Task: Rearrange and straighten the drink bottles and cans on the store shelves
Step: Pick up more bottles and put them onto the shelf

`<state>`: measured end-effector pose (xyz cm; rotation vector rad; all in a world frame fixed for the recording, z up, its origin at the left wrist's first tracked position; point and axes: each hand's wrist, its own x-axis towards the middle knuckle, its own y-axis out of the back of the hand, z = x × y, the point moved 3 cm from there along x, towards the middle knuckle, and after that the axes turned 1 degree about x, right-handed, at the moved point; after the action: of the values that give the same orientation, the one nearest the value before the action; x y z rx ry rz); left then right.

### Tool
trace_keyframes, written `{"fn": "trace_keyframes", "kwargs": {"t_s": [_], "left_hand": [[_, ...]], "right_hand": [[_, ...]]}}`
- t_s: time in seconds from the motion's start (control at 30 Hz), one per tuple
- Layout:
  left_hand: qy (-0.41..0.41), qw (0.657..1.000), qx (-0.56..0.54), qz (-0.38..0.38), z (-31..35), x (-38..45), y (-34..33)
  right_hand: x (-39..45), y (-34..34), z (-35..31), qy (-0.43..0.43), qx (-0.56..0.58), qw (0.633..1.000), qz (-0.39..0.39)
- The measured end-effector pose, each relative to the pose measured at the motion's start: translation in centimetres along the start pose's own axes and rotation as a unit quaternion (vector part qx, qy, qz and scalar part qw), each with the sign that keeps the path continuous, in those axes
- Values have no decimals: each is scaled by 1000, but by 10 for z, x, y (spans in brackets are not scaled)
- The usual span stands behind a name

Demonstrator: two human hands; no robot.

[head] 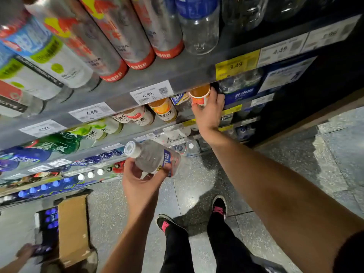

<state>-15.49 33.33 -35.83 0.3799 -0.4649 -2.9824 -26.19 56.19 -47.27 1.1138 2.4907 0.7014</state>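
An orange bottle [200, 94] is gripped by the right hand [208, 110], fingers curled round its lower body, at the front edge of the second shelf [177, 77], just under the yellow price tag [237, 65] marked 3.49 and beside an orange-labelled bottle [164, 109] in the same row. A clear bottle [152, 156] with a white cap is held tilted by the left hand [140, 178], thumb and fingers wrapped round its middle, in front of the lower shelves and above the speckled floor [197, 186]. A cardboard box [72, 229] is seen at lower left.
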Motion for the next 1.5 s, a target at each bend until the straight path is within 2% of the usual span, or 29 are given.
{"fn": "trace_keyframes", "kwargs": {"t_s": [0.1, 0.23, 0.43, 0.57, 0.67, 0.77, 0.87, 0.97, 1.03, 1.17, 1.23, 1.4, 1.5], "left_hand": [[6, 1000, -3, 0, -5, -2, 1], [13, 1000, -10, 20, -8, -5, 9], [4, 1000, -13, 25, -7, -9, 16], [5, 999, -27, 24, -9, -10, 17], [6, 999, -38, 12, -13, -11, 17], [26, 998, -51, 4, -18, -13, 20], [42, 995, -86, -11, -25, -14, 24], [19, 997, -73, -27, -31, -13, 34], [-5, 997, -55, -45, -30, -15, 41], [-8, 998, -22, -59, -29, -7, 44], [-21, 998, -6, -62, -26, 1, 36], [30, 995, -63, -78, -22, 23, -17], [8, 996, -61, -59, -15, 41, -57]], "right_hand": [[-1, -4, 2, -19, 42, 999, 6], [6, -3, 7, -44, 91, 994, -29], [13, -5, 13, 18, 35, 998, -56], [19, -5, 14, -4, 55, 995, -82], [17, -2, 16, 3, 30, 998, -62], [9, 2, 20, -10, 34, 999, -3], [-1, 6, 21, -19, 76, 995, 62], [-22, 13, 25, -20, 119, 988, 97], [-44, 25, 30, -31, 143, 984, 101], [-103, 70, 44, -122, 179, 974, 68], [-133, 95, 52, -119, 166, 977, 57], [-183, 137, 73, -165, 186, 967, 63], [-192, 154, 81, -180, 199, 961, 71]]}}
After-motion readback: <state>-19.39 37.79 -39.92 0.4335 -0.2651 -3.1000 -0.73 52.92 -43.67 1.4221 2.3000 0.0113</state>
